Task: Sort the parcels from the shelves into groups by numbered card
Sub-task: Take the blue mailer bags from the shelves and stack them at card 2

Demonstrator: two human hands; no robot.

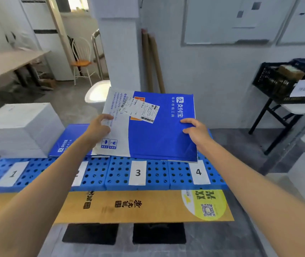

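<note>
A flat blue and white mailer parcel (pixel 157 130) with a shipping label is held over the blue perforated platform (pixel 118 175), above the cards numbered 3 (pixel 138 172) and 4 (pixel 198 171). My left hand (pixel 99 127) grips its white left edge and my right hand (pixel 196 132) grips its blue right edge. Card 1 (pixel 12 173) lies at the left; the card beside it is mostly hidden by my left forearm. A second blue mailer (pixel 68 141) lies flat behind that hidden card. A white box (pixel 20 128) stands behind card 1.
A yellow-brown cardboard sheet (pixel 148 206) lies in front of the platform, with two black mats (pixel 159 232) on the floor below. A black crate (pixel 285 80) with parcels sits on a stand at the right. A white pillar (pixel 120 52), a chair and a desk are behind.
</note>
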